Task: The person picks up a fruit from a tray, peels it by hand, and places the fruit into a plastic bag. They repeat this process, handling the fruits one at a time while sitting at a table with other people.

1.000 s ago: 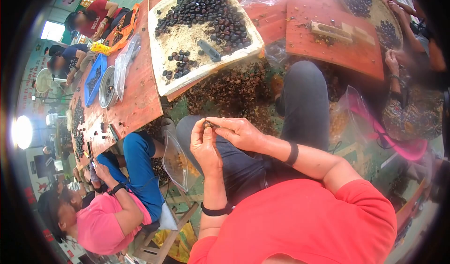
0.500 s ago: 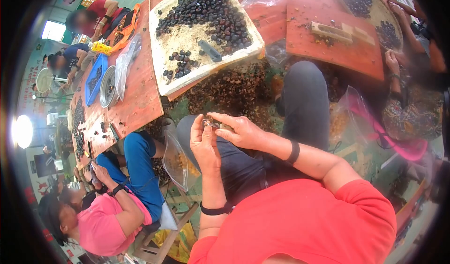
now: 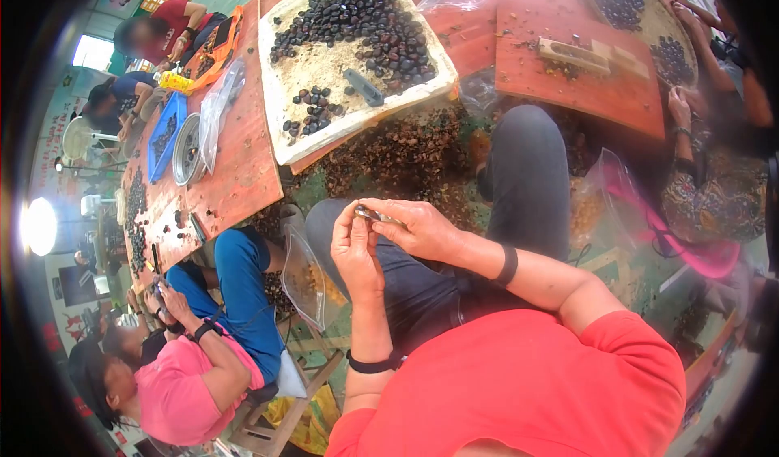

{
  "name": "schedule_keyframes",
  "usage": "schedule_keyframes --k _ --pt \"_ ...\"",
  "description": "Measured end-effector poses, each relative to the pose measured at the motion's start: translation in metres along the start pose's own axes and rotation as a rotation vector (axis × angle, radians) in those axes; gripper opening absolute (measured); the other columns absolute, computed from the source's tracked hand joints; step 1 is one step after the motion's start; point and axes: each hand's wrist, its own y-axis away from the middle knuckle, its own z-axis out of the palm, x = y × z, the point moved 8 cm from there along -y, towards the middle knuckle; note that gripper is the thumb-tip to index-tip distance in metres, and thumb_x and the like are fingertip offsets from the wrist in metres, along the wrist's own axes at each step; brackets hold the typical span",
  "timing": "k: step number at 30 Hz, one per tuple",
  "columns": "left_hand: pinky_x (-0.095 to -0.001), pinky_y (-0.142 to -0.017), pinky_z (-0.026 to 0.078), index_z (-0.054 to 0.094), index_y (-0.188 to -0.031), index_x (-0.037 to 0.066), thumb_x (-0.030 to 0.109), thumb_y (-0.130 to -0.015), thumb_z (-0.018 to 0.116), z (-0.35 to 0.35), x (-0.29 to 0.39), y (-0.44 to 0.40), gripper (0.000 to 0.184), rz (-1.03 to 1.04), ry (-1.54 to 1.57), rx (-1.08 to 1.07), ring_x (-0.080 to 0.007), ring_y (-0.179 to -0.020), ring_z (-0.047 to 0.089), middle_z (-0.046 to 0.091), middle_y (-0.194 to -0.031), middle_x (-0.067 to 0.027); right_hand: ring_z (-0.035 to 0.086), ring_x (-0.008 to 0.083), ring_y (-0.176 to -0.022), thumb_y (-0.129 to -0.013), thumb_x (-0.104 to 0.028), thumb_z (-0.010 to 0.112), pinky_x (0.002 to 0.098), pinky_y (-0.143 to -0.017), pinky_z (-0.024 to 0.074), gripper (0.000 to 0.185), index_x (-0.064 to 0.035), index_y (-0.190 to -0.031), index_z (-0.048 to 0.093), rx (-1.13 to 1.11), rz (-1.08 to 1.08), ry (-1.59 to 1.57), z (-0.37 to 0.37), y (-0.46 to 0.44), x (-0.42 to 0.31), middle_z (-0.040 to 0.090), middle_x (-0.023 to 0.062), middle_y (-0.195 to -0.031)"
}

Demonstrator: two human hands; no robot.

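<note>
Over my lap, my two hands meet at the fingertips. Between the raised thumb and fingers of my left hand [image 3: 355, 250] is a small dark nut, mostly covered by the fingers. My right hand [image 3: 422, 228] is closed around a small slim tool [image 3: 374, 215], seemingly a short knife, its tip against the left fingertips. Beyond the hands, a white foam box [image 3: 280, 153] holds many dark round nuts [image 3: 349, 19] on brownish crumbs. A dark grey handled tool [image 3: 363, 87] lies inside, near its front wall.
Left on the red table [image 3: 251, 173] stand a blue tray [image 3: 168, 137] and a metal bowl [image 3: 189, 153]. Shell scraps [image 3: 398, 157] cover the floor below. A plastic bag of pale pieces [image 3: 304, 283] hangs beside my left knee. A person in pink [image 3: 187, 384] sits close at left; others work around.
My left fingers have closed further over the nut, and the tool in my right hand has turned so its tip lies nearer the left fingertips. The foam box has not moved.
</note>
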Motion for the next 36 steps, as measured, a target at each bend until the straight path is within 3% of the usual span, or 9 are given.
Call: schedule_keyframes --k 7,13,18,21,27,36 --pt "-0.025 -0.081 0.052 0.056 -0.117 -0.002 0.006 -0.096 0.054 0.0 0.0 0.001 0.023 0.045 -0.06 0.014 -0.0115 -0.093 0.06 0.061 -0.107 -0.0064 0.064 0.0347 -0.098 -0.088 -0.011 0.059 0.0375 -0.08 0.0528 0.038 -0.0034 -0.126 0.055 0.01 0.01 -0.028 0.003 0.002 0.0 0.064 0.0198 -0.109" --pt "-0.024 -0.08 0.053 0.056 -0.117 0.0 0.005 -0.096 0.052 0.003 0.001 0.002 0.022 0.083 -0.098 0.032 -0.0119 -0.095 0.061 0.061 -0.108 -0.0062 0.064 0.0279 -0.104 -0.092 -0.01 0.055 0.0333 -0.085 0.0505 0.035 -0.0016 -0.126 0.055 0.044 0.226 -0.236 0.008 0.006 0.016 0.064 0.0187 -0.113" --pt "-0.0285 -0.083 0.053 0.053 -0.121 0.0 0.006 -0.096 0.052 -0.001 0.001 -0.001 0.026 -0.029 0.175 0.03 -0.0138 -0.093 0.061 0.061 -0.106 -0.0069 0.063 0.0235 -0.107 -0.093 -0.012 0.055 0.033 -0.086 0.0502 0.034 -0.0011 -0.126 0.055 0.011 0.313 -0.371 0.012 0.006 0.023 0.064 0.0164 -0.117" --pt "-0.0282 -0.083 0.054 0.054 -0.121 0.001 0.004 -0.095 0.053 -0.001 0.001 -0.003 0.026 -0.101 0.222 0.006 -0.0134 -0.092 0.061 0.06 -0.106 -0.0065 0.064 0.0266 -0.105 -0.092 -0.014 0.057 0.034 -0.086 0.0508 0.038 -0.0023 -0.128 0.053 -0.007 0.171 -0.197 0.004 0.002 0.01 0.063 0.0175 -0.118" --pt "-0.0263 -0.084 0.053 0.055 -0.116 0.0 0.001 -0.093 0.056 0.004 0.001 -0.001 0.023 -0.066 0.049 -0.01 -0.0124 -0.095 0.06 0.06 -0.106 -0.0059 0.064 0.0345 -0.097 -0.088 -0.017 0.061 0.0387 -0.079 0.0528 0.045 -0.0063 -0.13 0.051 -0.091 0.102 0.05 -0.001 -0.001 0.0 0.064 0.0193 -0.111" --pt "-0.0291 -0.087 0.053 0.055 -0.116 -0.003 -0.001 -0.092 0.056 -0.004 -0.002 -0.003 0.024 -0.063 -0.011 -0.036 -0.0157 -0.098 0.061 0.06 -0.109 -0.0093 0.064 0.0338 -0.096 -0.088 -0.014 0.06 0.0386 -0.079 0.0526 0.033 -0.0074 -0.121 0.059 -0.031 0.046 -0.013 -0.003 -0.001 0.005 0.066 0.0171 -0.107"
